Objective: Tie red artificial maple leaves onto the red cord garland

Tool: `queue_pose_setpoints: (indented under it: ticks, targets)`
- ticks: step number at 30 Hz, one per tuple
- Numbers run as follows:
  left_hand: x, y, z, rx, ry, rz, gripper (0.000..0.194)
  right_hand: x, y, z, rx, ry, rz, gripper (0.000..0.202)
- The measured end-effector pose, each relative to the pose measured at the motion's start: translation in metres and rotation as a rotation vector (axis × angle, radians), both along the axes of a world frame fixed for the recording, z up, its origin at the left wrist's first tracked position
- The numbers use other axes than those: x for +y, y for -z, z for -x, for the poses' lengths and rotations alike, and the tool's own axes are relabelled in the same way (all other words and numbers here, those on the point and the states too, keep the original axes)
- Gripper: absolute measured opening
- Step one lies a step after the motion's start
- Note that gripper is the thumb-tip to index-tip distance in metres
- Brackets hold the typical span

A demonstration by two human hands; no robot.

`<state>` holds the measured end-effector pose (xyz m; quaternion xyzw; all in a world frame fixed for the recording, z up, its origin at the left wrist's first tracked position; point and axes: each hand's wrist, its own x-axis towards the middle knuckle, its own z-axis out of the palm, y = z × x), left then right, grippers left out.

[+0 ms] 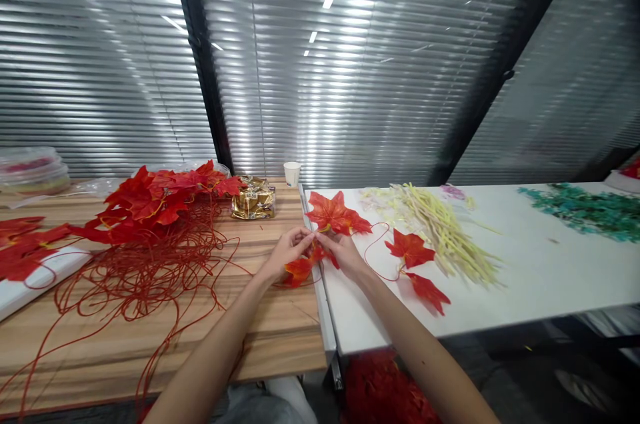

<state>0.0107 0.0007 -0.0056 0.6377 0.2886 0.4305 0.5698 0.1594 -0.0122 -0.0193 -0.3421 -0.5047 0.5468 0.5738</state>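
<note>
My left hand [291, 249] and my right hand [341, 249] meet over the seam between the two tables, fingertips pinched together on a red leaf garland. One orange-red leaf [299, 271] hangs below the fingers, and a larger red leaf [334, 212] lies just beyond them. What exactly sits between the fingertips is too small to tell. A thin red cord [373, 245] runs right to two more leaves [411, 248] on the white table. On the wooden table at left, a heap of red leaves [150, 197] lies with a big tangle of red cord [145, 277].
Behind the hands are a gold packet [253, 201] and a paper cup [292, 174]. Yellow stems [445, 231] and green foliage [585, 211] lie on the white table [530, 277]. Plastic containers [33, 171] stand far left. Red material [385, 387] is below the table edge.
</note>
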Motion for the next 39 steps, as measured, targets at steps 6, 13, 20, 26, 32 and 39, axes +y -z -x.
queue_pose_setpoints:
  ticks: [6, 13, 20, 26, 32, 39]
  targets:
    - [0.008, -0.001, 0.0, -0.089, -0.128, 0.132, 0.041, -0.004, -0.006, 0.002, -0.041, -0.025, 0.016, 0.021]
    - [0.0, -0.007, 0.003, -0.159, -0.086, 0.28, 0.037, -0.008, -0.009, 0.003, -0.077, 0.068, 0.014, 0.027]
    - [-0.001, -0.008, 0.003, -0.223, -0.1, 0.321, 0.036, -0.007, -0.006, 0.004, 0.007, 0.017, -0.013, 0.026]
    - [0.002, -0.006, 0.003, -0.21, -0.088, 0.293, 0.034, -0.009, -0.01, 0.005, 0.026, 0.042, 0.049, 0.023]
    - [0.007, -0.001, 0.007, -0.15, -0.056, 0.213, 0.028, -0.01, -0.01, 0.003, 0.007, 0.015, 0.072, 0.023]
    - [0.01, 0.003, 0.01, -0.125, -0.004, 0.203, 0.027, -0.008, -0.009, 0.002, -0.005, -0.016, 0.094, 0.026]
